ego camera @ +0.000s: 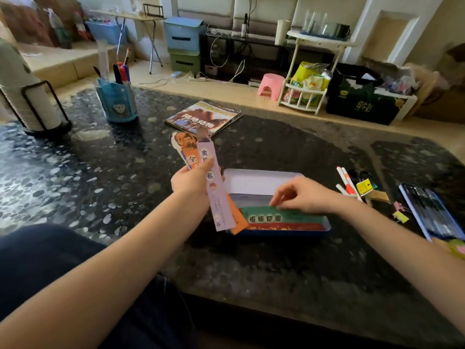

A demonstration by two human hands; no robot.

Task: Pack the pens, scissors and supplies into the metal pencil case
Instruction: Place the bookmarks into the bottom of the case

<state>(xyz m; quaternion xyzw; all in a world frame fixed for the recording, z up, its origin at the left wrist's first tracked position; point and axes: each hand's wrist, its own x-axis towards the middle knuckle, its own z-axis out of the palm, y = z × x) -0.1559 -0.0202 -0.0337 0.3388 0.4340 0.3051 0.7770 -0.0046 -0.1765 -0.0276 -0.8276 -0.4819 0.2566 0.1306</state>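
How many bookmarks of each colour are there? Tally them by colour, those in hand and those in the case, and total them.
Purple bookmark: 1
Orange bookmark: 1
Green bookmark: 1
Red bookmark: 1
Total: 4

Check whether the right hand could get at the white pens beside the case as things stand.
Probably yes: the right hand is at the green card in the case, and the white pens lie uncovered just right of it.
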